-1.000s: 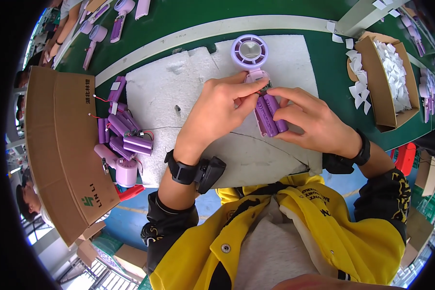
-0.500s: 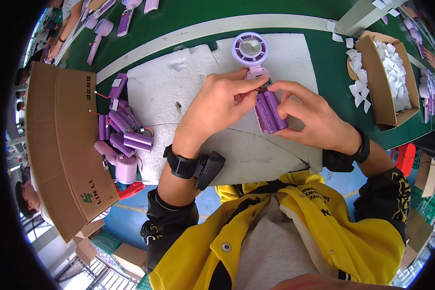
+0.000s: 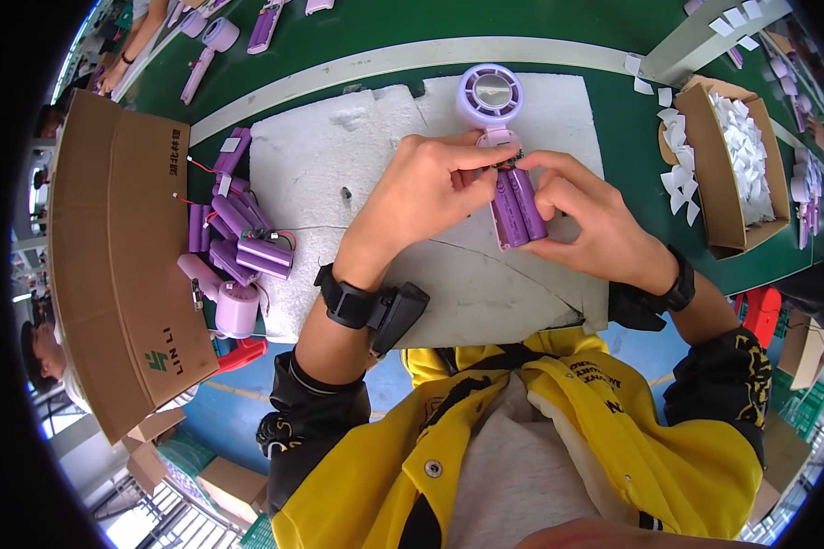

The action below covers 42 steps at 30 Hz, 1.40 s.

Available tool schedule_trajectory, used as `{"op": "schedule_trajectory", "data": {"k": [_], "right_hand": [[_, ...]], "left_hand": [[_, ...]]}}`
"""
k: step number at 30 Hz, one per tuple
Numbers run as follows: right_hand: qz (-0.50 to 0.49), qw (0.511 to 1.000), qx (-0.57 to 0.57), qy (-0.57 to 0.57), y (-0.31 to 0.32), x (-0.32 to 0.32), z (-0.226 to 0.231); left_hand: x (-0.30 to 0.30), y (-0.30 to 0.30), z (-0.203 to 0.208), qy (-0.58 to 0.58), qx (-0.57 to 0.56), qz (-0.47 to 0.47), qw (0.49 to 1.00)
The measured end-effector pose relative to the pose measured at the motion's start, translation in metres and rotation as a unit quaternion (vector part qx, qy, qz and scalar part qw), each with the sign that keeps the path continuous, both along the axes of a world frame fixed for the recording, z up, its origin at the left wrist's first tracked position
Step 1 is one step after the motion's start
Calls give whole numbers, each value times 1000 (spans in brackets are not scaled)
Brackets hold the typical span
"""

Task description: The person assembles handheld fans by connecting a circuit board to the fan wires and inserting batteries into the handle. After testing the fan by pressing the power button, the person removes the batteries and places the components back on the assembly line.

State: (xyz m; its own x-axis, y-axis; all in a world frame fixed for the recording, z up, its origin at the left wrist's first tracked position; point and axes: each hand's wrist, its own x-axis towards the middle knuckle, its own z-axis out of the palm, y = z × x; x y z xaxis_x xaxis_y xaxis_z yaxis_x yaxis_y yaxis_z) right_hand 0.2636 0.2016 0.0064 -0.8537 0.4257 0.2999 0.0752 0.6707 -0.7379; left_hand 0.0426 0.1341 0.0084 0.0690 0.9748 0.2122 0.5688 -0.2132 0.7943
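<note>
A small lilac handheld fan (image 3: 492,91) lies on a white foam sheet, its round head pointing away from me and its handle opened up. Inside the handle rests a purple pack of two battery cells (image 3: 520,209), with a small green circuit board (image 3: 509,163) and wires above it. My left hand (image 3: 426,188) pinches the handle near that board, thumb and forefinger closed on it. My right hand (image 3: 604,224) grips the battery pack, fingers at its top end and thumb along its lower right side. Fingertips partly hide the wiring.
Several purple battery packs (image 3: 238,220) and a lilac fan part (image 3: 237,309) are piled left of the foam sheet (image 3: 311,165). A tall cardboard box (image 3: 124,265) stands beyond them. At right, a carton (image 3: 783,174) holds white paper pieces. More fans lie on the green belt (image 3: 357,23).
The fan and both hands sit slightly further right in the picture, partly because the view shifted. The fan head leans a little more to the right. Both grips look the same.
</note>
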Motion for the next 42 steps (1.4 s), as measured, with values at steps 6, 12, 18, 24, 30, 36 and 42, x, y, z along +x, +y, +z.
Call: {"op": "schedule_trajectory", "data": {"k": [6, 12, 18, 24, 30, 36, 42], "right_hand": [[8, 998, -64, -17, 8, 1, 6], [-16, 1000, -12, -9, 1, 1, 0], [-57, 997, 44, -9, -10, 3, -6], [-54, 995, 77, -26, -10, 0, -1], [-64, 996, 5, -63, -3, -7, 13], [-126, 984, -15, -122, -5, -15, 15], [-112, 984, -20, -134, 3, -12, 15]], "left_hand": [[0, 0, -4, -27, -3, 7, 1000], [0, -1, -4, -24, -22, 23, 999], [-3, -1, -12, -52, -31, 24, 998], [-2, -6, -4, -122, -89, 10, 989], [-5, -4, 2, -128, -137, 22, 982], [-4, 0, 11, -91, -193, 11, 977], [0, -3, 7, -114, -174, 34, 978]]}}
